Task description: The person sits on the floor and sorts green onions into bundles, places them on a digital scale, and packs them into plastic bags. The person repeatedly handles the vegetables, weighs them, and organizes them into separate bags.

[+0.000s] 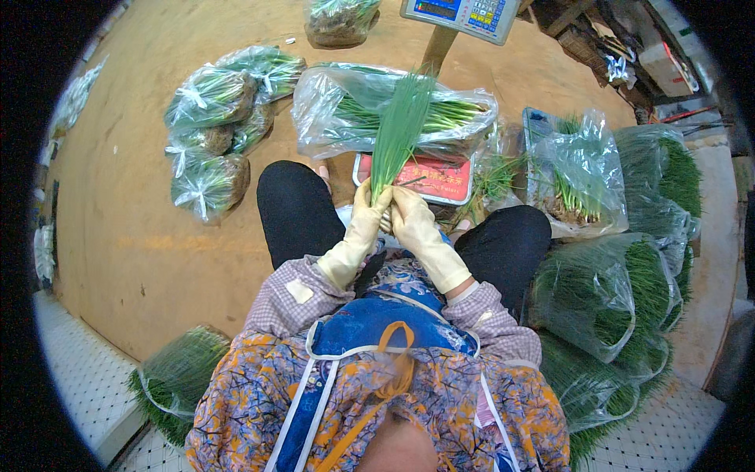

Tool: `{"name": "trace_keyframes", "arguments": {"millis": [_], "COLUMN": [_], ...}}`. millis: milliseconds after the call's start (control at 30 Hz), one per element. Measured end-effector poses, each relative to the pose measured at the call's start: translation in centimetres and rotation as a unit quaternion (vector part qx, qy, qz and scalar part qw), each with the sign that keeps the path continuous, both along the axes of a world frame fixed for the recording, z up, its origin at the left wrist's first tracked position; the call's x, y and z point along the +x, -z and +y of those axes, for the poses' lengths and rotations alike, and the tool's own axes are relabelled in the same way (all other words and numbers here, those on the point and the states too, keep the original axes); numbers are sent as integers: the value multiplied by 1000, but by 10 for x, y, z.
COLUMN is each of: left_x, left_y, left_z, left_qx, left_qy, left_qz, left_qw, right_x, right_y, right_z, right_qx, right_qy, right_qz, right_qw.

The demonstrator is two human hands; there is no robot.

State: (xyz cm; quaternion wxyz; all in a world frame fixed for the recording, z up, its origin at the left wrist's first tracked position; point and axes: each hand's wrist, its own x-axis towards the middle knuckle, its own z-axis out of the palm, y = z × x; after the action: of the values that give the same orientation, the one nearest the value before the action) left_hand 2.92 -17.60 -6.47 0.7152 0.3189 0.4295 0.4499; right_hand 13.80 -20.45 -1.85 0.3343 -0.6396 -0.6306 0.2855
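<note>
In front of me, a bunch of thin green onions [402, 130] fans its leaves away from my body. My gloved left hand [368, 215] grips its lower end. My gloved right hand [413, 218] is closed against the same lower end, beside the left; the root ends are hidden by the gloves. Beyond the leaves, an open clear plastic bag [318, 118] of green onions lies over a scale's red platform [454, 177]. The scale's display and keypad [460, 15] stand on a post behind the bag.
Tied bags of green onions [209, 97] are piled at the left, and another bag [341, 23] sits at the far side. On the right are a tray [534, 133] with bagged onions, loose leaves [495, 177] and large bags of greens [590, 289]. More greens [183, 371] lie at lower left.
</note>
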Motion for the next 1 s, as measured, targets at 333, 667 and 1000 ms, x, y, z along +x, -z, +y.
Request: {"name": "trace_keyframes", "arguments": {"millis": [333,667,1000], "left_x": [-8,-7,-4], "left_y": [-6,12,20], "left_z": [7,2,-1], "left_qx": [-125,-112,-24], "left_qy": [119,173,152], "left_qz": [-145,-157,-46], "left_qw": [974,966,987], "right_x": [32,35,55], "right_y": [21,42,-5], "right_z": [-7,10,32], "right_qx": [-55,-200,-116], "right_qy": [142,144,217], "right_qz": [330,168,2], "right_qw": [932,955,969]}}
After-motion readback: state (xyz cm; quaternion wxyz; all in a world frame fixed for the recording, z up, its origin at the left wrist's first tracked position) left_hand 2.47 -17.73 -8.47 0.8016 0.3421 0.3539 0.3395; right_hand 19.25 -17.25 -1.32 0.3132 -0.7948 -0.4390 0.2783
